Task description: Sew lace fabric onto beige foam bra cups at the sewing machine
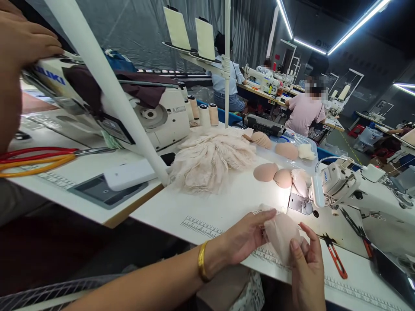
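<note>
A pale beige bra cup with sheer fabric and a lace edge (282,235) is held above the front edge of the sewing table. My left hand (246,236), with a gold bangle at the wrist, pinches its left side between thumb and fingers. On the right side, my right hand (306,255) grips it with the thumb on the front face. Just beyond are two bare foam cups (266,172) and a fabric-covered piece lying by the lit needle plate (300,204) of a sewing machine (337,181). A heap of lace pieces (214,160) spreads further left.
Orange-handled thread snips (337,259) and black tweezers (352,222) lie at right. A white pole (110,82) crosses the left side. Another person's hand (26,39) rests on a second machine (155,116), near scissors (39,160). Co-workers sit behind.
</note>
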Motion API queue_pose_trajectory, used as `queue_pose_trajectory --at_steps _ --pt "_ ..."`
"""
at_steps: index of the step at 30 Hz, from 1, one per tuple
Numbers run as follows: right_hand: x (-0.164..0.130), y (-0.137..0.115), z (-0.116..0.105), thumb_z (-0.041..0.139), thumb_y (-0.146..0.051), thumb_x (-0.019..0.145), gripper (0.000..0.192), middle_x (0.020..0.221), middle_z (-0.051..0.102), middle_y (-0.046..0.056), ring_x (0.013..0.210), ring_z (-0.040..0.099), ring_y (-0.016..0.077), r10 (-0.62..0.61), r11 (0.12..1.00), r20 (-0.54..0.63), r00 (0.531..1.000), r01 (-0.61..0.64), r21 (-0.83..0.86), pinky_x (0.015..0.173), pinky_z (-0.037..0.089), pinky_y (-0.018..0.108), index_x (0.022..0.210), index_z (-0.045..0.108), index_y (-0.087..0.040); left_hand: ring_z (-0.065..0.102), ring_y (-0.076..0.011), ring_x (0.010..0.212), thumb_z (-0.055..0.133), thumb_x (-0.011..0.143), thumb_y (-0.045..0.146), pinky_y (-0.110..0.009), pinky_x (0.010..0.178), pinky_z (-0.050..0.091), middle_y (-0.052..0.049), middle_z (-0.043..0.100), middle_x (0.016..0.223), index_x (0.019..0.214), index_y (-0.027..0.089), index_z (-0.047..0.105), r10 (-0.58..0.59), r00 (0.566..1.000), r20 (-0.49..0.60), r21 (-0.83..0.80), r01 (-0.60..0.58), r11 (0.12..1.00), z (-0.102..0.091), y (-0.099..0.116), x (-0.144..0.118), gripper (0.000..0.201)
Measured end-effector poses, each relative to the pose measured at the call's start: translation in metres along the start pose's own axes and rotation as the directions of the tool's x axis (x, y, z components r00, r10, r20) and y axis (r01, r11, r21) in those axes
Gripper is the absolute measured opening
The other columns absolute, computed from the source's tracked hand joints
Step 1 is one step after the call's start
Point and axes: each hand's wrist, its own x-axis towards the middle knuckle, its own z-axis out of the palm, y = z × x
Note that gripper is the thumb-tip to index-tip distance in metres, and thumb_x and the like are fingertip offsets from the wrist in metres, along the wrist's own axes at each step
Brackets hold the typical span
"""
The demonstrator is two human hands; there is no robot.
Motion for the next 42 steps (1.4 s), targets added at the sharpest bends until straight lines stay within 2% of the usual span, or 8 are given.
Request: queue_pose_trajectory --at_steps 5,13,25,34,36,39,41,42 --pt "0.003 0.008 -0.008 0.078 -0.053 0.081 0.052 0.124 0.068 0.008 0.111 0.064 0.0262 0.011 0.999 0.036 0.999 -0.009 -0.054 0.091 0.053 0.037 0.125 0.064 -0.027 0.065 -0.0257 0.107 0.091 0.069 0.032 -0.035 0.097 0.049 -0.01 0.075 0.11 0.107 0.016 0.076 0.149 0.989 0.016 0.134 -0.149 0.98 0.003 0.001 -0.004 0.043" --pt "0.003 -0.009 0.009 0.082 -0.051 0.077 0.06 0.107 0.069 0.005 0.093 0.065 0.0217 0.041 0.999 -0.027 0.999 -0.042 -0.005 0.08 0.053 0.034 0.128 0.059 -0.028 0.066 -0.0187 0.085 0.085 0.076 0.047 -0.028 0.078 0.051 -0.008 0.074 0.094 0.094 0.014 0.076 0.06 0.996 -0.063 0.068 -0.055 0.996 0.01 -0.004 0.002 0.039" --pt "0.005 -0.006 0.007 0.081 -0.056 0.077 0.056 0.107 0.071 0.006 0.087 0.067 0.0215 0.073 0.996 -0.047 0.996 -0.071 0.059 0.069 0.055 0.031 0.121 0.06 -0.027 0.065 -0.0161 0.076 0.09 0.071 0.034 -0.025 0.073 0.052 -0.007 0.074 0.084 0.085 0.012 0.076 0.045 0.988 -0.15 -0.037 -0.051 0.998 0.015 -0.009 0.011 0.03" --pt "0.002 -0.003 0.004 0.076 -0.055 0.082 0.064 0.103 0.072 0.005 0.09 0.069 0.0228 0.04 0.999 0.019 0.999 -0.041 0.009 0.073 0.055 0.033 0.134 0.051 -0.028 0.068 -0.0197 0.079 0.096 0.059 0.029 -0.031 0.078 0.053 -0.009 0.077 0.092 0.091 0.012 0.077 0.01 0.993 -0.116 0.07 -0.002 0.998 0.018 -0.005 0.013 0.041" --pt "0.0 -0.003 -0.004 0.077 -0.052 0.082 0.078 0.105 0.072 0.005 0.092 0.069 0.0235 0.007 0.998 0.123 0.992 0.002 -0.071 0.077 0.055 0.035 0.147 0.04 -0.03 0.068 -0.0214 0.083 0.093 0.064 0.033 -0.033 0.082 0.053 -0.009 0.076 0.092 0.091 0.012 0.077 0.022 0.999 -0.048 0.117 -0.016 0.993 0.019 0.004 0.012 0.038" --pt "0.008 -0.009 -0.025 0.074 -0.046 0.085 0.083 0.119 0.07 0.009 0.102 0.068 0.026 -0.143 0.926 0.258 0.956 0.221 -0.307 0.083 0.055 0.038 0.155 0.033 -0.03 0.067 -0.0221 0.085 0.084 0.073 0.036 -0.034 0.083 0.052 -0.006 0.075 0.09 0.093 0.016 0.076 -0.051 0.961 0.27 0.365 -0.053 0.93 0.023 0.028 0.009 0.03" --pt "0.027 -0.02 -0.041 0.067 -0.039 0.09 0.061 0.117 0.07 0.011 0.103 0.067 0.0266 -0.322 0.73 0.382 0.866 0.484 -0.482 0.083 0.054 0.039 0.146 0.048 -0.028 0.066 -0.0216 0.082 0.079 0.075 0.028 -0.033 0.079 0.05 -0.003 0.074 0.088 0.093 0.021 0.076 -0.194 0.836 0.513 0.635 -0.217 0.742 0.027 0.043 0.012 0.02" --pt "0.04 -0.027 -0.047 0.065 -0.034 0.091 0.045 0.111 0.071 0.01 0.1 0.066 0.0264 -0.394 0.568 0.485 0.781 0.622 -0.539 0.083 0.053 0.04 0.135 0.058 -0.027 0.066 -0.0216 0.081 0.076 0.074 0.021 -0.034 0.079 0.049 -0.002 0.074 0.087 0.089 0.023 0.076 -0.245 0.755 0.608 0.71 -0.38 0.593 0.028 0.049 0.016 0.015"
